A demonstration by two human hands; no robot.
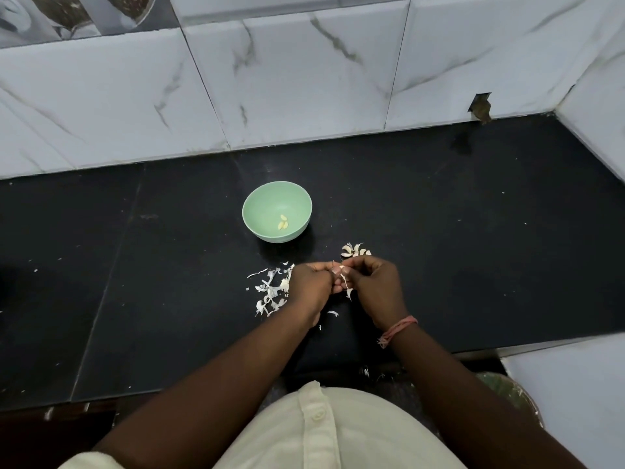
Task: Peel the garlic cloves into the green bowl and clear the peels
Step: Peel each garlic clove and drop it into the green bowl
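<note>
A pale green bowl (262, 211) stands on the black counter with two peeled garlic cloves (283, 222) inside. Just in front of it, my left hand (309, 286) and my right hand (373, 287) meet above the counter and pinch one garlic clove (342, 267) between their fingertips. A strip of white peel (346, 286) hangs down from it. A small cluster of unpeeled cloves (353, 250) lies right behind my right hand. A heap of white peels (270, 292) is scattered left of my left hand.
The black counter (473, 248) runs to a marble-tiled wall (304, 79) at the back and a side wall (595, 113) at the right. A few stray peel bits (333, 313) lie between my wrists. A pink thread (399, 328) circles my right wrist.
</note>
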